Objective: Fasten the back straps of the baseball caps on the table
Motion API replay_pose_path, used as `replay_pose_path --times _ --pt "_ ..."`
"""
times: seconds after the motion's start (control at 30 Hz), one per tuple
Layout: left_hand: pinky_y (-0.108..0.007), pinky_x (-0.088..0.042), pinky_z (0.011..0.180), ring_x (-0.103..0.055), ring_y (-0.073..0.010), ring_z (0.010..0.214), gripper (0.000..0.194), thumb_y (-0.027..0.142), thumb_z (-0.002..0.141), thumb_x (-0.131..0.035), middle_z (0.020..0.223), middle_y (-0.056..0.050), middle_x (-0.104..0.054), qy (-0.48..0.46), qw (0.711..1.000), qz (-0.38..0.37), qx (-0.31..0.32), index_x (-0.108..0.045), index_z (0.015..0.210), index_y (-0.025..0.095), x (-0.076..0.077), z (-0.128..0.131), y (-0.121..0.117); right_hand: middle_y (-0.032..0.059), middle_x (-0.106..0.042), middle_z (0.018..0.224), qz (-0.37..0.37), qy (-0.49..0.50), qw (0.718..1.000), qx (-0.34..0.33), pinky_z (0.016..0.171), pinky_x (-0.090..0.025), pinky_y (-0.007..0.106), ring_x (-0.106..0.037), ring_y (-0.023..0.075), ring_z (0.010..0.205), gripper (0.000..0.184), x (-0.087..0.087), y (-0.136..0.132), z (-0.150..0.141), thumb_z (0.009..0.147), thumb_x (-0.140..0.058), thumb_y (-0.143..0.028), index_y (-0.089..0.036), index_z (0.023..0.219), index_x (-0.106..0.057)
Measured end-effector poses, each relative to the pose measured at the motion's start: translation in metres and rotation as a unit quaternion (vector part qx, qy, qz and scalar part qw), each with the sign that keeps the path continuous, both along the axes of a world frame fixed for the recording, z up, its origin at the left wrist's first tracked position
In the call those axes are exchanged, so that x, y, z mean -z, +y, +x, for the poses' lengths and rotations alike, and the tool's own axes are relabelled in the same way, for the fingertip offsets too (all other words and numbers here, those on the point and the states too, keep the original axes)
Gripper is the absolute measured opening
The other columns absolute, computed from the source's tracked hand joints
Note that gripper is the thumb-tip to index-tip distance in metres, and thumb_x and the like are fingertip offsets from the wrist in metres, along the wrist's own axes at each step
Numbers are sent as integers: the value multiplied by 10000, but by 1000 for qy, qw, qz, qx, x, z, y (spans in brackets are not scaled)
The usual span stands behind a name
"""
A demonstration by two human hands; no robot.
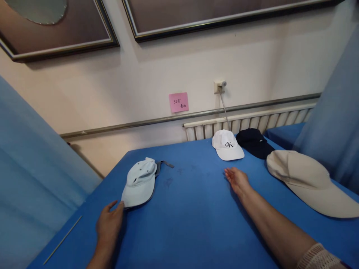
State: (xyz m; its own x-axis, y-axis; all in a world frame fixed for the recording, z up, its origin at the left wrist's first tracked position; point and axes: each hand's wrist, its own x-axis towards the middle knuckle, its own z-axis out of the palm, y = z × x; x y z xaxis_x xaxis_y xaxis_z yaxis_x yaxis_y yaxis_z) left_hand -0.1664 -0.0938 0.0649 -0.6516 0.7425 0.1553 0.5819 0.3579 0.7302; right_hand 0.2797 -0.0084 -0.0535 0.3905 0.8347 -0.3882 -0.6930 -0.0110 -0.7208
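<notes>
My left hand [110, 223] is beside a pale blue cap [139, 182], a fingertip at the left corner of its brim. Its visible fingers are spread, not wrapped around the cap. The cap rests on the blue-covered table [185, 224], crown away from me, a dark strap sticking out behind. Over the table's right half, my right hand [237, 180] is empty, fingers stretched out. Just beyond it sits a white cap [227, 145] with black letters on its front. A black cap [254, 142] lies beside that one, and a large beige cap [308, 183] is nearer on the right.
A thin stick [63, 240] lies along the table's left edge. Blue curtains [36, 172] hang on both sides. Behind the table are a radiator [202, 130], a metal rail [146, 122], a plugged-in socket [219, 87] and a pink note [178, 102] on the wall.
</notes>
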Motion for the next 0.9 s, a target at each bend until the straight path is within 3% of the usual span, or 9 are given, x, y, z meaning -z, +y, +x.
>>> replay_pose_path --times 0.1,0.17,0.3,0.4,0.5,0.63,0.7,0.77,0.9 --pt "-238 -351 423 -515 -164 451 533 443 695 -599 520 16 -579 -62 992 15 113 -629 1109 109 -6 55 6 -29 -645 746 7 -20 1000 22 629 -566 236 -691 149 750 338 0 24 21 678 -641 -133 -249 967 -510" --pt "-222 -349 431 -502 -147 454 470 450 693 -609 481 39 -517 -111 972 11 208 -650 1026 122 0 102 16 -24 -663 806 9 -40 999 27 653 -571 268 -687 155 760 362 -1 40 30 662 -680 -177 -262 986 -544" --pt "-203 -333 399 -447 -101 393 338 377 748 -575 505 51 -518 -213 921 -41 324 -619 986 141 39 185 37 -1 -667 843 -1 -91 993 68 677 -558 287 -663 171 785 354 0 67 35 583 -756 -222 -223 906 -611" --pt "-195 -351 413 -459 -84 393 252 334 779 -575 527 43 -548 -246 890 -67 378 -605 940 142 70 218 45 2 -645 793 -10 -120 984 129 669 -548 294 -637 181 778 325 3 77 37 562 -747 -226 -178 849 -602" --pt "-199 -394 453 -524 -92 460 232 314 783 -612 607 20 -596 -257 875 -48 407 -604 947 150 84 226 47 -17 -623 801 -2 -120 978 168 656 -550 277 -628 156 757 306 7 75 39 580 -704 -197 -192 849 -557" --pt "-249 -503 603 -639 -133 646 277 310 779 -675 877 -86 -689 -381 846 -24 372 -590 982 140 80 214 49 -21 -633 824 35 -95 987 125 642 -555 244 -640 121 716 281 7 53 41 593 -652 -129 -208 837 -539" --pt "-297 -533 742 -678 -173 802 321 333 796 -684 1062 -148 -675 -481 805 -15 347 -578 1026 137 75 207 53 3 -657 820 59 -87 992 69 623 -560 248 -653 133 699 264 3 40 41 595 -651 -119 -198 835 -570" --pt "-338 -524 851 -676 -215 941 366 389 832 -652 1172 -183 -637 -582 747 -21 322 -558 1076 132 70 200 56 35 -684 835 80 -86 993 12 605 -563 259 -667 158 707 256 -1 28 38 592 -676 -122 -183 830 -605" --pt "-387 -519 895 -661 -259 1006 478 565 876 -513 1063 -175 -671 -716 630 -46 296 -556 1056 125 61 185 61 54 -705 788 88 -100 990 -48 578 -560 279 -674 185 675 238 -7 15 30 580 -714 -126 -164 800 -632"
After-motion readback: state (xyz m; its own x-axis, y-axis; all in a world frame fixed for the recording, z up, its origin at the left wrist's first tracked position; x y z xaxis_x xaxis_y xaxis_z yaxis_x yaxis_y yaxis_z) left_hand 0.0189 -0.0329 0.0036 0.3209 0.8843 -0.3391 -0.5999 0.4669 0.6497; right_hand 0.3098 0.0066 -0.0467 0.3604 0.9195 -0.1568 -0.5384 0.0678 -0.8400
